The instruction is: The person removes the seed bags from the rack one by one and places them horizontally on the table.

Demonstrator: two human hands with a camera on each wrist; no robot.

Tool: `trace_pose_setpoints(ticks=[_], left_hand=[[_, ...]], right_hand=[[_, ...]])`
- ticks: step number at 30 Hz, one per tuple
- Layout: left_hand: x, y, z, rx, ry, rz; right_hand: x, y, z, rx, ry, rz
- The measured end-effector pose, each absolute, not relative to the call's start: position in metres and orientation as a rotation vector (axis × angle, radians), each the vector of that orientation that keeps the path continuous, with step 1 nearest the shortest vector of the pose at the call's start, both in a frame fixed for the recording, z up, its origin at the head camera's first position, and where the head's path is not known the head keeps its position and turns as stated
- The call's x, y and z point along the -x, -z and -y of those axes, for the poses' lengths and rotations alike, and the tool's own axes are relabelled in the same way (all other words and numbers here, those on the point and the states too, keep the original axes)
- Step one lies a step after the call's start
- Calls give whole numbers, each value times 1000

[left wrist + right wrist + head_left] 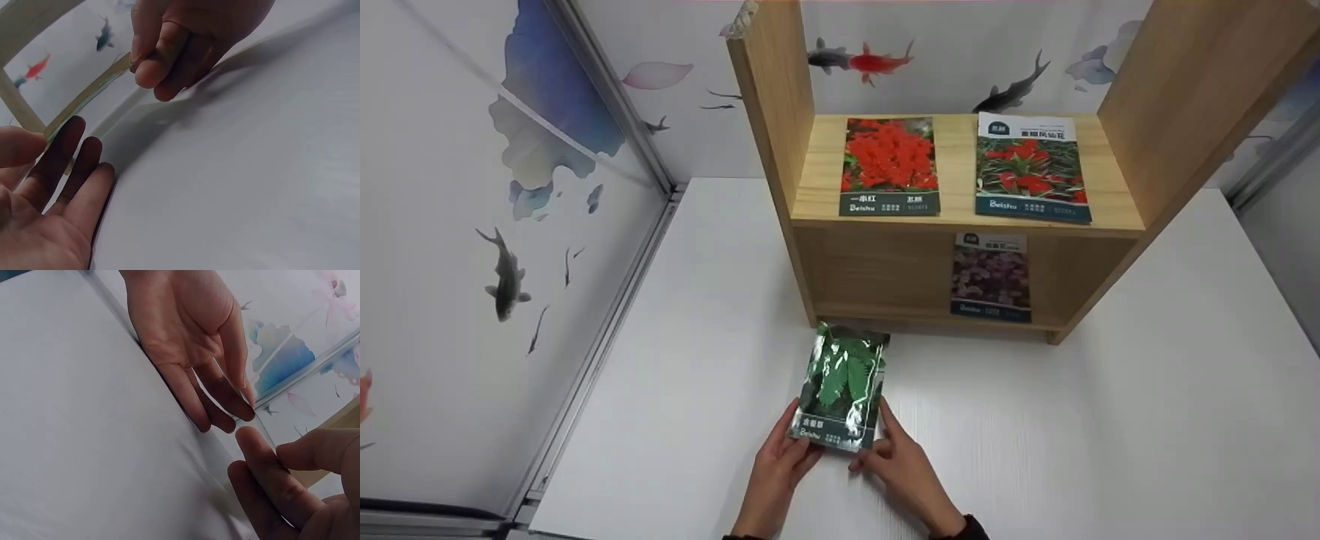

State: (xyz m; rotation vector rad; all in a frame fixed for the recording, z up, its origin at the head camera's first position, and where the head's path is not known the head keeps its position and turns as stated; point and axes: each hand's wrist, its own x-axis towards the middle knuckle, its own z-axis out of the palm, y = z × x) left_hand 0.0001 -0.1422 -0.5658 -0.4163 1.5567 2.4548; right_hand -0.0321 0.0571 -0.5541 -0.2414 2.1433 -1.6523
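Note:
A glossy green seed packet [841, 382] with leaves pictured on it is held in front of the shelf's lower left corner. My left hand [780, 461] pinches its lower left corner, thumb on top and fingers beneath. At the lower right corner, my right hand [901, 461] pinches the packet between thumb and fingers. In the left wrist view the packet's thin edge [93, 95] spans from the left hand [50, 191] to the right hand [185, 45]. The right wrist view shows the right hand [298, 484] close to the left hand [188, 337], with the packet nearly edge-on.
A wooden shelf [769, 127] stands on the white table [697, 315]. On its upper board lie a red-flower packet [889, 161] and, further right, another red-flower packet [1030, 169]. A purple-flower packet [991, 277] is in the lower compartment, right of centre. Fish-patterned walls [435, 300] surround the table.

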Motion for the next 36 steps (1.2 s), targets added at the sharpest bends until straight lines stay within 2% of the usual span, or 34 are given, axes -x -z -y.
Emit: trace_pose_setpoints(ticks=[9,25,36], left_hand=[[-4,562,154,540,-2304,-1704],[-10,560,178,624,-2131,-1860],[-10,556,192,745,-2096,-1863]], right_hand=[[34,557,-45,477,1559,-2291],[39,556,-21,527,1413,-2430],[45,557,4,637,1158,-2646]])
